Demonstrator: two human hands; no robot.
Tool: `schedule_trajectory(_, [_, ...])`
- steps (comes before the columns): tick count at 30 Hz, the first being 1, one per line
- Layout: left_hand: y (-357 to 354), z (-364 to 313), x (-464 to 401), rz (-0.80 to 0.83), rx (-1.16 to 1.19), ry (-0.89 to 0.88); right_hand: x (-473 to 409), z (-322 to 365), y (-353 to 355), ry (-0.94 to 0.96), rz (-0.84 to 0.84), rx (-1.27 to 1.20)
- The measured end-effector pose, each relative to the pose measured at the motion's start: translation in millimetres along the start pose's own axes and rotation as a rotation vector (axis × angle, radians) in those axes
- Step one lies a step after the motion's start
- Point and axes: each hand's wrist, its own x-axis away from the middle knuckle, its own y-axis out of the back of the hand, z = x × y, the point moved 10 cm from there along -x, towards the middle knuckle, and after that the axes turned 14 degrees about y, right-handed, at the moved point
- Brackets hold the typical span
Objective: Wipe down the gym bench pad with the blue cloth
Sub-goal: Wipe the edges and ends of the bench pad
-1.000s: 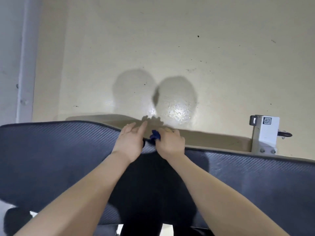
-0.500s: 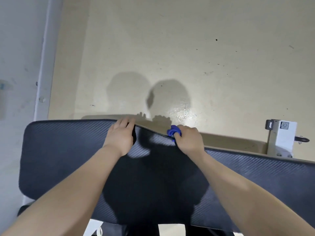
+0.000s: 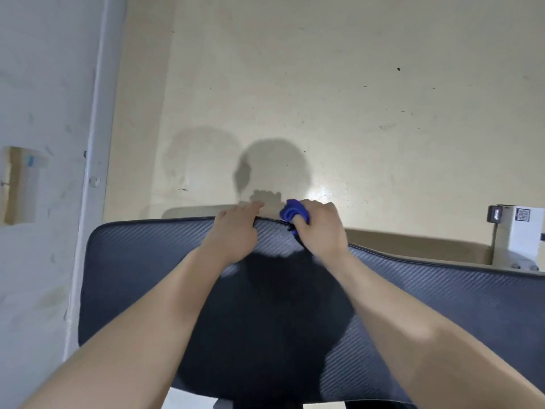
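The dark, ribbed gym bench pad [image 3: 141,276] spans the lower half of the head view. My right hand [image 3: 321,228] sits at the pad's far edge, closed around the bunched blue cloth [image 3: 292,211], which pokes out past my fingers. My left hand [image 3: 236,231] lies just to the left of it, palm down on the pad, fingers flat and reaching over the far edge. Both forearms cross the pad from below. My shadow darkens the pad's middle.
Beyond the pad lies a beige floor [image 3: 324,98]. A white wall with a vertical strip [image 3: 97,128] runs down the left. A white metal bracket with a QR label [image 3: 519,231] stands at the right behind the pad.
The view has shifted, so the pad's left end now shows further right. My right hand with the cloth has stayed along the far edge, with my left hand now closer to it.
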Motion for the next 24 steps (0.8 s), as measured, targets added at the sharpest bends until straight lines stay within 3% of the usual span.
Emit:
schedule_trajectory(4, [11.9, 41.3, -1.9, -0.099, -0.058, 0.071, 6.2, -24.1, 6.1, -0.159, 0.04, 0.168])
schedule_trajectory(8, [18.7, 99.9, -1.4, -0.229, -0.195, 0.265, -30.3, 54.0, -30.8, -0.021, 0.089, 0.231])
schedule_trajectory(11, [24.0, 126.5, 5.6, -0.316, -0.217, 0.205, -43.5, 119.0, -62.2, 0.2, 0.105, 0.265])
schedule_trajectory(13, [29.5, 143.0, 10.8, -0.34, -0.218, 0.207, -47.1, 132.1, -68.5, 0.242, 0.122, 0.257])
schedule_trajectory(16, [33.2, 168.9, 14.9, -0.346, -0.063, 0.25, -51.9, 105.5, -60.4, 0.15, 0.195, 0.276])
schedule_trajectory(18, [35.1, 175.3, 18.6, -0.378, -0.004, 0.213, -52.8, 88.1, -48.7, 0.032, 0.222, 0.429])
schedule_trajectory(20, [34.3, 177.2, 18.5, -0.401, -0.006, 0.161, -59.3, 105.0, -60.8, -0.003, 0.245, 0.499])
schedule_trajectory(24, [41.9, 183.5, 19.2, -0.454, 0.056, 0.099, -77.0, 206.9, -135.6, 0.274, 0.295, 0.416])
